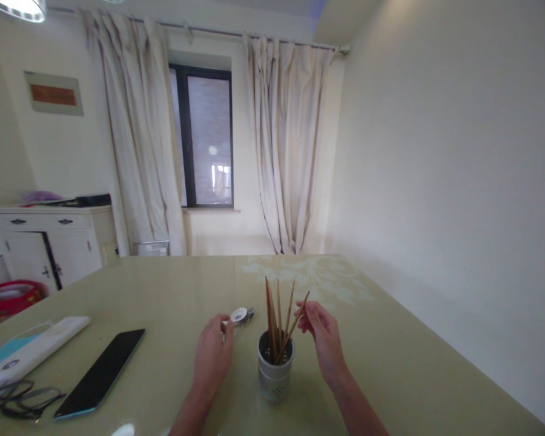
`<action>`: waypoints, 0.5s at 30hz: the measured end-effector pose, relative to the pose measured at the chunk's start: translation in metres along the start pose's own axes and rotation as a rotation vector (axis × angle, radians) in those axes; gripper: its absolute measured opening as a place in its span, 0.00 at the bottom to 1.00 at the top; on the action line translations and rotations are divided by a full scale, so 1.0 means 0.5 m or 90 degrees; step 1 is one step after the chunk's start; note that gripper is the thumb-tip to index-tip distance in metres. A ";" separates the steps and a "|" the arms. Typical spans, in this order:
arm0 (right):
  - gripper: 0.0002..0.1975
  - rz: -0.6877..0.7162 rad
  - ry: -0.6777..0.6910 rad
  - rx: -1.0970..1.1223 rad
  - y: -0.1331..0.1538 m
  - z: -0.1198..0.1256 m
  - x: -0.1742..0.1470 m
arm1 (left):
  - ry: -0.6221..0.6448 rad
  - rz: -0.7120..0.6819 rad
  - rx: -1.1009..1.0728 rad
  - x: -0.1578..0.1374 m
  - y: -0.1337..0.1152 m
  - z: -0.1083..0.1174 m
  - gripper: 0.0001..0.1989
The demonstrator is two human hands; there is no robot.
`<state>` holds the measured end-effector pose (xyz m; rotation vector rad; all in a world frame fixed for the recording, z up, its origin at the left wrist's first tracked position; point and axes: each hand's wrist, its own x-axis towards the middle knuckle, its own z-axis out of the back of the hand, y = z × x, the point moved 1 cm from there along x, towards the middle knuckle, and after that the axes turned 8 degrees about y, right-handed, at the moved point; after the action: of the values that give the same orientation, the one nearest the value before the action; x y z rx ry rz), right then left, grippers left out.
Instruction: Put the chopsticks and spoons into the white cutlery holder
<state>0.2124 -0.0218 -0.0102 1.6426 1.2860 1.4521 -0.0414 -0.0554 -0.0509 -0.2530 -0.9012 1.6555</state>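
Presently I'm watching the right hand (326, 333) pinching a leaning stick (293, 329) in the cup (274, 380), likely needing steady guidance next; left hand (213, 351) grip unclear.

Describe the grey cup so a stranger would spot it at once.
Look at the pale green table, then at the space between the left hand and the right hand. The grey cup stands upright there. Unlike the flat black phone off to the left, it has thin brown sticks rising from its mouth.
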 end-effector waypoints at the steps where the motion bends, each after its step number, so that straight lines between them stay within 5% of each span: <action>1: 0.30 -0.011 -0.011 0.015 -0.007 0.000 0.001 | -0.006 0.012 0.086 0.003 0.010 0.004 0.19; 5: 0.37 -0.072 -0.053 0.032 -0.042 0.002 0.005 | 0.022 0.032 0.298 0.008 0.028 0.008 0.19; 15: 0.43 -0.152 -0.048 -0.014 -0.115 -0.014 0.016 | 0.107 0.075 0.374 0.024 0.058 -0.013 0.22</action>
<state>0.1894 0.0048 -0.0569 1.4588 1.3666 1.2445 -0.0624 -0.0426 -0.0711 -0.0382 -0.2520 1.8992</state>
